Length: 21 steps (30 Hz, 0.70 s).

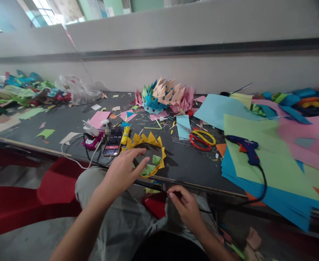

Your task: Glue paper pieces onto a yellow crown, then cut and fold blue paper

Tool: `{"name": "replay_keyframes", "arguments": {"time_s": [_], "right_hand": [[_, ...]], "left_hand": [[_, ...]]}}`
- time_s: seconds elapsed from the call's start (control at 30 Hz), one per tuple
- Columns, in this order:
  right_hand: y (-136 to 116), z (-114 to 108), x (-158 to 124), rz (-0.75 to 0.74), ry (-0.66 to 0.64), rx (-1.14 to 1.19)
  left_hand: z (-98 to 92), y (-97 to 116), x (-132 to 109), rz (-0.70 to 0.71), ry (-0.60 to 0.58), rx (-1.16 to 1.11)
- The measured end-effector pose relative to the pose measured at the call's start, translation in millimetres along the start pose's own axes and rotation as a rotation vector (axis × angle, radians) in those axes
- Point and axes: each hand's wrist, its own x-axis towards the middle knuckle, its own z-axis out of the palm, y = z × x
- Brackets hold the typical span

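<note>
A ring of folded yellow paper points lies at the front of the dark table, with small green folded pieces inside it. My left hand is over the ring's left side, thumb and fingers apart; I cannot tell whether it touches the paper. Below the table's edge, my right hand pinches a thin black cable above my lap. Beside my left hand lie a phone and a small yellow tube.
A blue glue gun rests on green paper at right. Red and yellow scissors lie mid-table. Finished folded paper rings stand by the wall. A purple power adapter with cords sits left. A red chair is lower left.
</note>
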Motion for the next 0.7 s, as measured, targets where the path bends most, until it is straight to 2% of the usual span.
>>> {"name": "replay_keyframes", "arguments": {"time_s": [0.1,0.17,0.23,0.5,0.6,0.7], "right_hand": [[-5.7,14.0,5.4,0.16,-0.052,0.217],[-10.8,16.8,12.8,0.132,-0.039,0.208],[-14.9,15.7,21.2,0.041,-0.023,0.079],[-9.4,4.4,52.8,-0.222,-0.038,-0.545],[-7.4,3.8,61.0,-0.268,-0.048,-0.664],[-7.5,5.5,63.1,-0.286,-0.047,-0.687]], "left_hand": [[-6.4,4.5,30.6,-0.052,-0.354,-0.003],[-8.1,7.7,47.3,-0.012,-0.525,0.038],[-8.0,11.0,59.3,0.027,-0.629,0.061],[4.4,13.8,83.2,0.038,-0.878,0.079],[12.1,10.4,86.4,0.043,-0.927,0.022],[17.2,8.7,85.5,0.063,-0.932,-0.032]]}}
